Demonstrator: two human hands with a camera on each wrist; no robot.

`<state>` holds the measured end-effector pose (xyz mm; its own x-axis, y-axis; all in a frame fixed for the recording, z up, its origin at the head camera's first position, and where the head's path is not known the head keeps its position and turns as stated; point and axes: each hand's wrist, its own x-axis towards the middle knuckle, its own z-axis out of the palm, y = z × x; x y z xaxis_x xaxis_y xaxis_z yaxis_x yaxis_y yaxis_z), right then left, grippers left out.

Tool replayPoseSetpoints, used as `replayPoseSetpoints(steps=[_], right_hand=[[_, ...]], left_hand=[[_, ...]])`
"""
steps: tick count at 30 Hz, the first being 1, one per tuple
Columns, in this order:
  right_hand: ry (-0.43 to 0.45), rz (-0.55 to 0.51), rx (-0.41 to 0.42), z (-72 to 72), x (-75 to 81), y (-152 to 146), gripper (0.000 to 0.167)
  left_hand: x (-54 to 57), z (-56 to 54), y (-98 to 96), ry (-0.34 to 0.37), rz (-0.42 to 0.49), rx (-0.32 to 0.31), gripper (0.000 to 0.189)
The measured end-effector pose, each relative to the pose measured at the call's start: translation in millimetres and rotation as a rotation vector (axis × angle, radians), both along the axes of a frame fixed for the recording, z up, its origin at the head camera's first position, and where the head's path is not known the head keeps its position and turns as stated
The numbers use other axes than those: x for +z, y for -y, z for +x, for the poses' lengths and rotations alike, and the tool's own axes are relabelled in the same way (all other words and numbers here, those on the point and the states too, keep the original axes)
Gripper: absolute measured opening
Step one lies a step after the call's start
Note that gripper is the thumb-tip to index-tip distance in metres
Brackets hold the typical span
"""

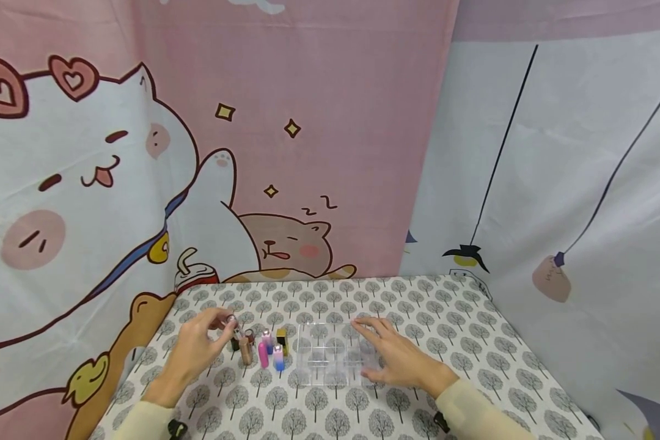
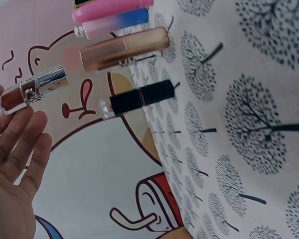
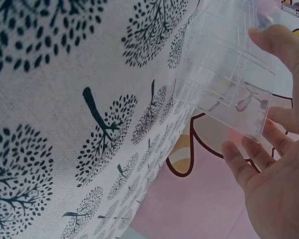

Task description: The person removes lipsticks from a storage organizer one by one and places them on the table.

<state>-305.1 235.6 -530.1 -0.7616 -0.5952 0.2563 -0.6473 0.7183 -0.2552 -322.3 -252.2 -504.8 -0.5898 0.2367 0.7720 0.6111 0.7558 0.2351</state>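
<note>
My left hand pinches a lip gloss tube with a clear, reddish-brown end and a silver end, raised above the table. Close to it stand a rose-gold lipstick, a black lip tube and a dark reddish tube. Farther right are a pink tube, two pink-and-blue lipsticks and a black-and-gold one. A clear divided organizer lies in the middle. Across its right end spreads my right hand, fingers extended, thumb and fingertips at its edges.
The table is covered by a white cloth with grey tree prints. Behind it hangs a pink cartoon curtain, with a pale curtain on the right.
</note>
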Motion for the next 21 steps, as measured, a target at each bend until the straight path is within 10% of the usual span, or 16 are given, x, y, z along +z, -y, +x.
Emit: replayPoseSetpoints(steps=[21], right_hand=[[-0.009, 0.022, -0.024, 0.8, 2.2, 0.9, 0.113]], left_hand=[[-18.0, -3.6, 21.8, 0.098, -0.002, 0.035, 0.020]])
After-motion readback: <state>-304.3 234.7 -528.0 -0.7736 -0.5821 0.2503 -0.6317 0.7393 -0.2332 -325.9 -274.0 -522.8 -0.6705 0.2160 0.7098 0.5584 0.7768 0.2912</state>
